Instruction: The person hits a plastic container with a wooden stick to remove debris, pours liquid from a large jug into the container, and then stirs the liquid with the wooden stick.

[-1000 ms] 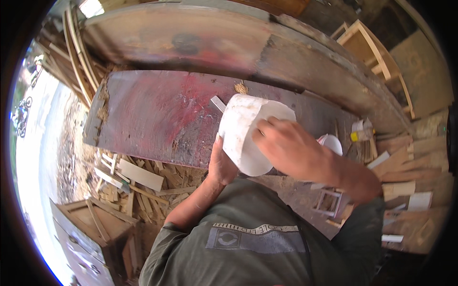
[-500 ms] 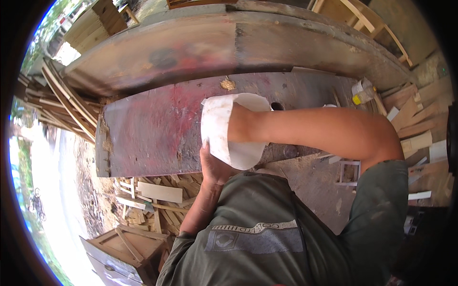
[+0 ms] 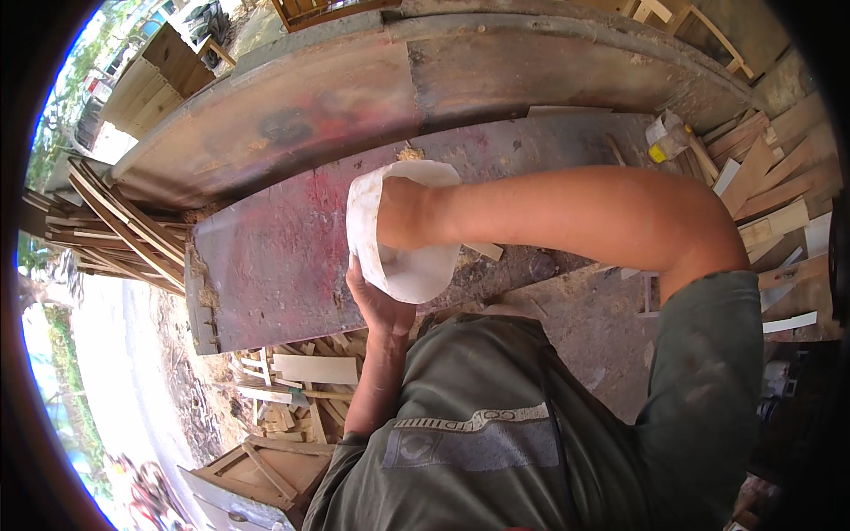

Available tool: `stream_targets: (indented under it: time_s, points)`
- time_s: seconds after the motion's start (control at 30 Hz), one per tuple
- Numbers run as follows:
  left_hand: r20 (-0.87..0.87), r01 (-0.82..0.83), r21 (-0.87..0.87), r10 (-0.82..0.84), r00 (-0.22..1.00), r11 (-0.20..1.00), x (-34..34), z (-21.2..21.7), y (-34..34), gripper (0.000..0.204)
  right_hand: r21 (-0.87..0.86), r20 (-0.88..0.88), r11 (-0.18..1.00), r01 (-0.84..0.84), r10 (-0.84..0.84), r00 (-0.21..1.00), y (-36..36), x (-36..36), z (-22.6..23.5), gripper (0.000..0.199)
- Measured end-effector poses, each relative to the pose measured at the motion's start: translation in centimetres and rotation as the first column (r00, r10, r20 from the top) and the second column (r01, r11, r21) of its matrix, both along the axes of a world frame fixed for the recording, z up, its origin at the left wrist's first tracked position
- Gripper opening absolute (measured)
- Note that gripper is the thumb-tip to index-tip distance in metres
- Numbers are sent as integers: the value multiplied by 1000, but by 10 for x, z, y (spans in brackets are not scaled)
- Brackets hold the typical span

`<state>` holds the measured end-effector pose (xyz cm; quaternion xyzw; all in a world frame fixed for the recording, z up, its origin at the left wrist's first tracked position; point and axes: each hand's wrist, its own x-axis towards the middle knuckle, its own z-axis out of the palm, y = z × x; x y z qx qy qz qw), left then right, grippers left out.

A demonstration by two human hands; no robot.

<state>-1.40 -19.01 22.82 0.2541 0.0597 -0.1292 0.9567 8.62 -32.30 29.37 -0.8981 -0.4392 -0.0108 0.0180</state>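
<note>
White plastic bucket (image 3: pixel 400 232) held just above the red-stained wooden surface (image 3: pixel 283 265), tipped on its side, mouth facing the person's right. Long axis runs roughly left-right across the view.

Left hand (image 3: pixel 376 301) cups the bucket from below and behind, fingers wrapped against its wall, grasping it.

Right forearm (image 3: pixel 567 212) reaches in from the right, straight along the bucket's axis; the right hand is inside the bucket, hidden past the wrist, so clenched or released cannot be told.

A wood offcut (image 3: pixel 482 250) lies on the surface just behind the bucket. Timber scraps (image 3: pixel 301 372) are piled below the surface's near edge; a small container (image 3: pixel 666 137) sits well off to the right.
</note>
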Motion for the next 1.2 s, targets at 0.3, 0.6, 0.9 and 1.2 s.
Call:
stream_targets:
  time_s: [0.3, 0.6, 0.9, 1.2]
  points:
    - [-53, -17, -90, 12, 999, 996, 16, -23, 14, 64, 114, -67, 993, 32, -25, 997, -8, -1, 61, 19]
    - [-36, -81, -166, 76, 996, 983, 17, -33, 35, 69, 260, -302, 964, 58, 24, 953, -66, -34, 152, 9]
    - [-61, -103, -111, 97, 993, 988, 17, -25, 41, 66, -72, -95, 903, 423, -429, 898, -114, -44, 115, 10]
    - [92, 117, -550, -80, 993, 827, 16, -17, 47, 77, 364, 112, 930, -45, 5, 994, -55, -55, 151, 7]
